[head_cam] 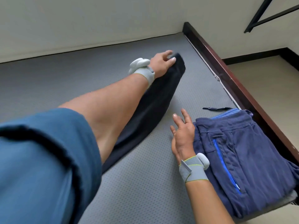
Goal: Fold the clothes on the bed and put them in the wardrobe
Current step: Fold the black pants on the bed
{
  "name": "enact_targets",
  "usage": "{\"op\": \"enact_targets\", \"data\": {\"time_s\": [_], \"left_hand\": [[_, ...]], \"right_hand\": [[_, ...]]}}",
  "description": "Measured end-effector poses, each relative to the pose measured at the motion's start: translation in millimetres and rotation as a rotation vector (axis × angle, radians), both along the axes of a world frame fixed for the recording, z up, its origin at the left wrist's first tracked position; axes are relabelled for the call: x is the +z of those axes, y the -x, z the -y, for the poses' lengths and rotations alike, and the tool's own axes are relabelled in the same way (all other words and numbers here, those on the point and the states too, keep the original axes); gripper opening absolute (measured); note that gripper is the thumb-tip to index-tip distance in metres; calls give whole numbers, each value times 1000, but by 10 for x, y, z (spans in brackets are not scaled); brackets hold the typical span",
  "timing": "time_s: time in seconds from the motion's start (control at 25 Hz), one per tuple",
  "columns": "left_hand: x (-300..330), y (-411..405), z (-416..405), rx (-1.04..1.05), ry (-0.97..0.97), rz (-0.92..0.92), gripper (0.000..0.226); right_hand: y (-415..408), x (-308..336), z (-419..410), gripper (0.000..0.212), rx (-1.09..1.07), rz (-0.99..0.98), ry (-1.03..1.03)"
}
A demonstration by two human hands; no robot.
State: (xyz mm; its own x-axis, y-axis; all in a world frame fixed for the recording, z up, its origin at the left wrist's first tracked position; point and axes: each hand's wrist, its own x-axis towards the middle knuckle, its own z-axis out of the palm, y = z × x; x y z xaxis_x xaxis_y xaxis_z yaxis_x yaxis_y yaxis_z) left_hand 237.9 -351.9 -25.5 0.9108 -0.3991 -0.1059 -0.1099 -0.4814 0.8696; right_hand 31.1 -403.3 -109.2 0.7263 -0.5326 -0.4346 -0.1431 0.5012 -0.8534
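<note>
Dark garment (153, 102) — long axis diagonal, far end seemingly gripped by left hand (161, 62).

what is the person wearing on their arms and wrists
Both forearms are bare. The left arm has a blue short sleeve with a dark hem. Each wrist wears a grey fabric wrist strap with yellow-green edging, carrying a rounded white device; the left wrist's device matches.

Cream walls (80, 21) (dark skirting (252, 56))

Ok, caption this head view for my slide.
Left hand grips a dark garment on the bed; right hand open.
</note>
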Motion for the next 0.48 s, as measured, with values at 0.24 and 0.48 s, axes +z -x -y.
{"op": "enact_targets", "data": {"time_s": [0.24,0.48], "left_hand": [[-906,843,-974,44,-365,275,62],[-1253,1960,-1284,-157,-515,307,23]], "right_hand": [[55,63,-312,34,227,-159,39],[105,-150,-478,38,437,-122,396]]}}
